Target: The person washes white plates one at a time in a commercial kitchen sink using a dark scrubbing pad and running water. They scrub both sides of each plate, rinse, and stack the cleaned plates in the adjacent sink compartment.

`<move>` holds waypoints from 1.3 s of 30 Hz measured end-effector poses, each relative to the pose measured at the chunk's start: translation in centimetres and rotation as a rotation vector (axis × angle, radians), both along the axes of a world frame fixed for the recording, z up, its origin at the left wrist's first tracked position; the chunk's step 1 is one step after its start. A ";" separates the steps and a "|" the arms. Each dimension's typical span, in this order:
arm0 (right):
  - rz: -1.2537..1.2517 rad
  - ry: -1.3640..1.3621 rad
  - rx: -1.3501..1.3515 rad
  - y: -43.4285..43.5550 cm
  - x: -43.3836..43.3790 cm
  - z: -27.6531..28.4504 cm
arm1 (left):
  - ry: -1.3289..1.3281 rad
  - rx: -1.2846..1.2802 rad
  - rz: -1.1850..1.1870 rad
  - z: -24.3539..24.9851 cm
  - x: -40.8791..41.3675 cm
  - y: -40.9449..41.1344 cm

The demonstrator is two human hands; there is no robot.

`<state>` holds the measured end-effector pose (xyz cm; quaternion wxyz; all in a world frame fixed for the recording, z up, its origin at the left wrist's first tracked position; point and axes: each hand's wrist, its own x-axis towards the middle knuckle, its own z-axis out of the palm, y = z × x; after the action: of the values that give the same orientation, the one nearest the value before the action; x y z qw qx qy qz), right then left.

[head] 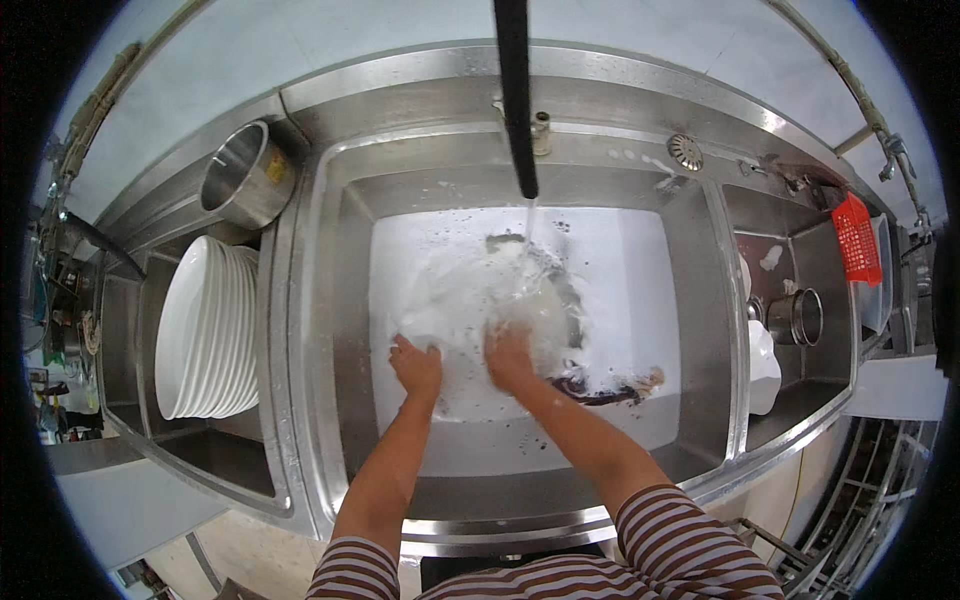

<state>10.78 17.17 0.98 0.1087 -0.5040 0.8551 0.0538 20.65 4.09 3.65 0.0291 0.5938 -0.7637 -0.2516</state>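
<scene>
Cloudy white water fills the middle basin of a stainless steel sink (pixel 532 495). My left hand (pixel 417 367) is at the left of this water, thumb apart from the fingers; its fingertips meet something pale and round-edged that I cannot make out. My right hand (pixel 510 352) is blurred and partly under the splashing water, near a pale rounded form, perhaps a plate; its grip is hidden. Water runs from a black spout (pixel 529 180) just beyond the right hand. Dark scraps (pixel 600 391) float right of my right wrist.
White plates (pixel 202 330) stand in a row in the left basin, with a steel pot (pixel 247 176) behind them. In the right basin are a steel container (pixel 795 316) and a white dish (pixel 763 367). A red plastic basket (pixel 856 240) sits at its far right edge. A drain strainer (pixel 685 152) lies on the back ledge.
</scene>
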 end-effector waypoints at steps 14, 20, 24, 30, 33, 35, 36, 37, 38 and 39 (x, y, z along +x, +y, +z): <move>-0.207 -0.262 0.189 14.7 -8.7 5.8 | -0.052 -0.074 0.080 -1.5 3.2 -1.1; -0.007 0.019 0.468 17.5 -12.6 0.4 | 0.029 0.675 0.544 -9.5 6.5 -2.7; -0.104 -0.012 0.406 19.9 -13.4 -4.5 | 0.240 0.881 0.541 -13.6 9.6 -1.4; 0.095 0.044 0.566 17.6 -12.0 1.0 | 0.240 1.026 0.461 1.3 7.6 0.9; 0.061 0.123 0.293 22.3 -13.2 -4.3 | 0.383 1.039 0.427 4.8 6.6 1.7; -0.175 -0.045 0.346 20.9 -12.5 -3.8 | 0.418 1.026 0.400 5.9 7.0 2.0; -0.289 -0.131 0.374 20.0 -11.8 -2.9 | 0.435 1.018 0.392 6.5 7.4 2.2; -0.315 -0.130 0.330 19.8 -11.2 -2.4 | 0.463 1.016 0.393 6.9 7.7 2.4; -0.342 -0.130 0.286 19.6 -10.7 -1.9 | 0.490 1.013 0.394 7.4 7.9 2.5; -0.371 -0.131 0.241 19.5 -10.2 -1.2 | 0.516 1.011 0.392 8.0 8.2 2.5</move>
<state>0.61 36.67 -0.24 0.2313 -0.3239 0.9117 0.1018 28.86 6.63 11.67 -0.0266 0.5836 -0.3940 -0.7096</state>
